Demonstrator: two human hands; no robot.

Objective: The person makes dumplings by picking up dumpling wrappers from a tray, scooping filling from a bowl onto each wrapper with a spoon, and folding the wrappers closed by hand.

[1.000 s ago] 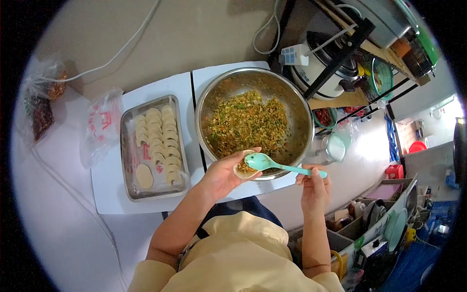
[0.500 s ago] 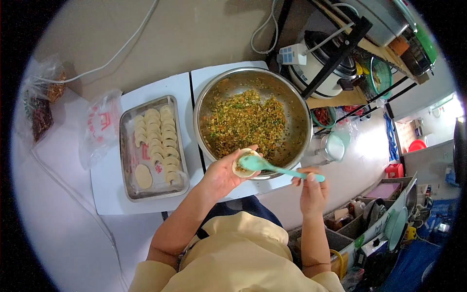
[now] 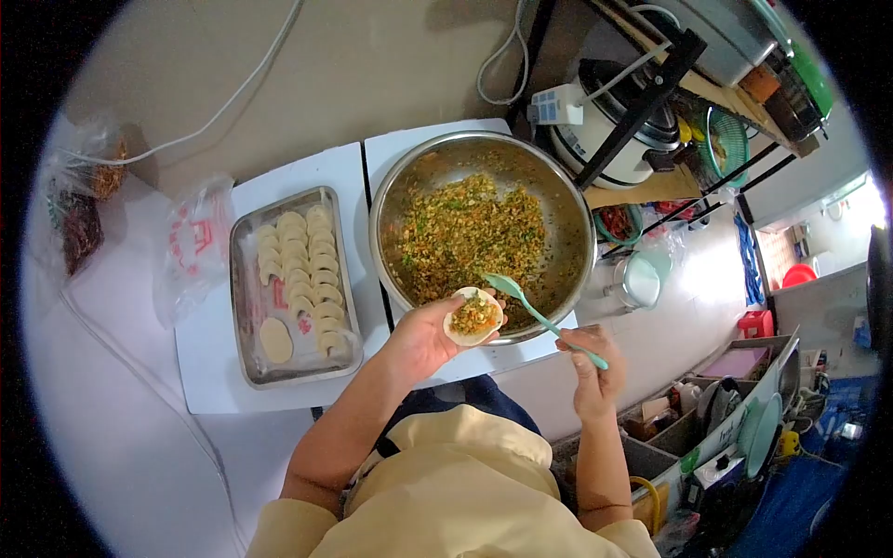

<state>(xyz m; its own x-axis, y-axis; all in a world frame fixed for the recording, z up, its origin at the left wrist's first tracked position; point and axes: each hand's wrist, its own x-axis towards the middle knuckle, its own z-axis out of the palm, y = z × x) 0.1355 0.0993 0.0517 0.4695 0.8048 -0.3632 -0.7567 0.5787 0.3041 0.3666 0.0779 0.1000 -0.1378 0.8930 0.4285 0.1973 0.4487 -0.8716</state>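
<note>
My left hand (image 3: 423, 339) holds a round dumpling wrapper (image 3: 459, 337) near the bowl's front rim. A mound of chopped filling (image 3: 475, 315) lies on the wrapper. My right hand (image 3: 590, 370) is closed round the handle of a mint-green spoon (image 3: 539, 316), whose head is just beyond the wrapper, over the bowl. The large steel bowl (image 3: 379, 200) holds chopped vegetable filling (image 3: 470, 237). To the left, a metal tray (image 3: 240, 307) carries rows of folded dumplings (image 3: 296, 265) and a flat wrapper (image 3: 275, 340) at its near left.
Left of the tray lies a clear plastic bag (image 3: 195, 246) with red print. A rice cooker (image 3: 605, 149) and a power strip (image 3: 558, 104) sit by the shelf at back right. Boxes and kitchen goods fill the right side, near a blue cloth (image 3: 777, 507).
The spoon has moved off the wrapper, away from me toward the bowl. Its head no longer covers the filling on the wrapper. My right hand has shifted slightly down.
</note>
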